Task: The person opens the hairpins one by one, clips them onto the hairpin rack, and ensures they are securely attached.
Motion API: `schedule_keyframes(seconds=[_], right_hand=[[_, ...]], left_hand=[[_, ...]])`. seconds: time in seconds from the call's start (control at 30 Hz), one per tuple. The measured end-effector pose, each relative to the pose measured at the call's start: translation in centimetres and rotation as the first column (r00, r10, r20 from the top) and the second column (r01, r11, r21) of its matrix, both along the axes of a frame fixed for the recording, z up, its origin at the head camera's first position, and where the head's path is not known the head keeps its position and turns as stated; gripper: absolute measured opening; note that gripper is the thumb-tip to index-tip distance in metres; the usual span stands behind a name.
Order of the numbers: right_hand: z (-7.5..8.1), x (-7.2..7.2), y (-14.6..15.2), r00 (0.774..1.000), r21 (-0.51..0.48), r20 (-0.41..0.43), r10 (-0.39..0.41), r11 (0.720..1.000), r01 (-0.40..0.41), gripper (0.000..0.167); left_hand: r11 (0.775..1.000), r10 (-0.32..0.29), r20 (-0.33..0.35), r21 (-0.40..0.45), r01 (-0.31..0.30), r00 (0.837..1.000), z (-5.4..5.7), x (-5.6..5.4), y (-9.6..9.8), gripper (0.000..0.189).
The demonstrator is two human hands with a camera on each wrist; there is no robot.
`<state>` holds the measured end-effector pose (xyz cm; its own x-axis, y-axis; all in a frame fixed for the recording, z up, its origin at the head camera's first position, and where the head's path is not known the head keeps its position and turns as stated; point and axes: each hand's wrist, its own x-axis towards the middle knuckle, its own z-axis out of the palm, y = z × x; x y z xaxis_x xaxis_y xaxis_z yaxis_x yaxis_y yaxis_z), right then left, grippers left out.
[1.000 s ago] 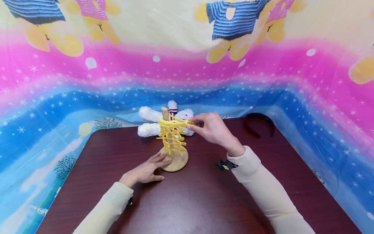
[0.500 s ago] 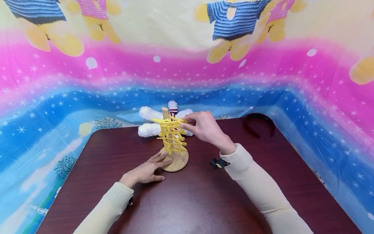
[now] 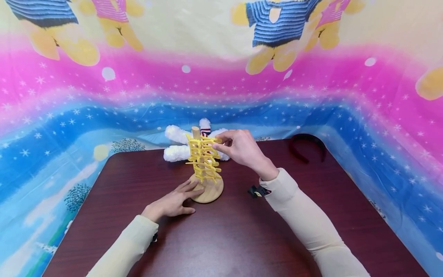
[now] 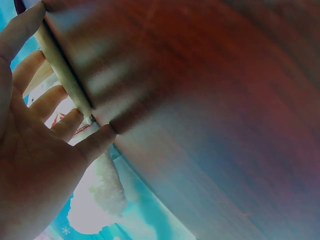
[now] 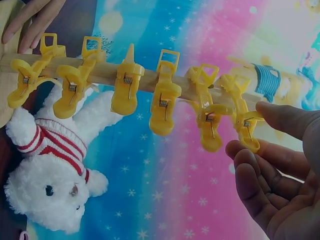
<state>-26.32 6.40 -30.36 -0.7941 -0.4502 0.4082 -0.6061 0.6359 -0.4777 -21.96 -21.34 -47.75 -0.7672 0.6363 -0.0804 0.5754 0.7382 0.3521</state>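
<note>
A wooden post (image 3: pixel 195 132) stands upright on a round wooden base (image 3: pixel 209 195), with yellow plastic spring clips (image 3: pixel 203 156) clamped around it at several heights. My left hand (image 3: pixel 169 204) lies on the left side of the base, fingers spread and thumb on the table. Near the top of the post, my right hand (image 3: pixel 242 152) pinches a clip. In the right wrist view that topmost clip (image 5: pixel 246 127) sits between thumb and fingertips, its front end against the post. Other clips (image 5: pixel 164 107) line the post below it. In the left wrist view the fingers touch the base's edge (image 4: pixel 70 82).
Behind the post lies a white plush bear (image 5: pixel 55 190) in a red-striped sweater. A dark red headband (image 3: pixel 295 151) rests at the back right of the dark wooden table (image 3: pixel 221 242). A printed cloth (image 3: pixel 155 84) hangs around the back and sides.
My right hand has moved left toward the post, bringing the pinched clip from sticking out at the right to the post's top. My left hand stays on the base.
</note>
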Motion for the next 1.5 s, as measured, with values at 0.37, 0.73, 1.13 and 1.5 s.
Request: schedule_keyframes(seconds=[0.37, 0.73, 1.13, 1.5], right_hand=[[-0.1, -0.3, 0.2, 0.999, -0.005, 0.045, -0.020, 1.000, 0.021, 0.037], [-0.1, -0.1, 0.8, 0.994, -0.014, 0.104, -0.022, 1.000, 0.024, 0.048], [-1.4, -0.7, 3.3, 0.992, 0.045, 0.123, -0.030, 0.999, 0.025, 0.048], [-3.0, -1.2, 6.4, 0.993, 0.103, 0.087, -0.075, 0.993, 0.066, 0.040]], left_hand=[[1.000, 0.002, 0.015, -0.005, -0.002, 1.000, 0.0, -0.1, 0.1, 0.071], [1.000, 0.004, 0.018, -0.003, -0.004, 1.000, 0.1, -0.1, 0.2, 0.071], [1.000, 0.009, 0.001, -0.015, -0.009, 1.000, 0.2, 0.0, 0.1, 0.072], [0.999, 0.053, -0.103, -0.002, -0.054, 0.993, 1.6, 0.8, -1.3, 0.058]])
